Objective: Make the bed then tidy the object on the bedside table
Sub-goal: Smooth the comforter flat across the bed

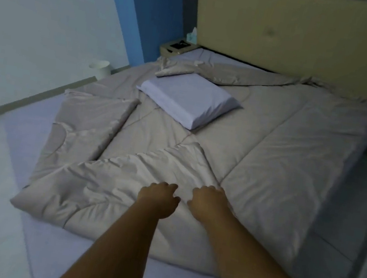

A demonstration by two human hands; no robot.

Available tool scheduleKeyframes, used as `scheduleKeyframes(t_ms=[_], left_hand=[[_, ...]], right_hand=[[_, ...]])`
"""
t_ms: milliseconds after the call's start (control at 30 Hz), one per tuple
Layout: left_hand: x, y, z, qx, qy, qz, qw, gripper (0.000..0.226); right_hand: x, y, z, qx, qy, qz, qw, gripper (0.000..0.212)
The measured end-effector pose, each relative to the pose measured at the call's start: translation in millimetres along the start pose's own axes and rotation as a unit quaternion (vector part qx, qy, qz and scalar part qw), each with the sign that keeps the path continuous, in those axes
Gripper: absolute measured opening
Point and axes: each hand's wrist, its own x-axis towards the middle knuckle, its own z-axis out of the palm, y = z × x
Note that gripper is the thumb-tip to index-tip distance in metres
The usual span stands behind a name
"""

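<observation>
A beige quilted comforter [271, 152] lies rumpled over the bed, its near left corner folded back on itself. My left hand [159, 198] and my right hand [209, 205] rest side by side on that folded-back part, fingers curled into the fabric. A pale lilac pillow [191, 99] lies on top of the comforter in the middle of the bed. The lilac bed sheet [24, 135] shows along the left and near edges. At the far left of the headboard stands the bedside table [167, 51] with a dark flat object [180, 45] and a tissue box [191, 36] on it.
The tan padded headboard [314, 34] runs along the back. A white bin [101, 69] stands on the floor by the left wall. Pale floor lies to the left and a grey strip of floor to the right of the bed.
</observation>
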Motion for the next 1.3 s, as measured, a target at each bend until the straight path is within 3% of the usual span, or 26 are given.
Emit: scheduleKeyframes(t_ms=[233,800,1067,1300], left_hand=[[-45.5,-42.3,25.2,0.047,-0.027,0.041,0.998,0.054],[-18.3,-23.4,9.5,0.035,0.003,0.076,0.997,0.053],[77.3,-64.1,-0.4,0.048,0.018,0.142,0.989,0.056],[223.4,-112.4,7.2,0.038,0.09,0.168,0.981,0.059]], right_hand=[[-53.4,-63.9,11.9,0.033,0.013,0.03,0.999,0.038],[-41.3,-40.5,10.9,0.065,0.02,0.119,0.99,0.04],[35.4,-58.0,20.1,0.104,0.057,0.181,0.976,0.036],[180.4,-55.3,35.8,0.122,0.131,0.195,0.964,0.044]])
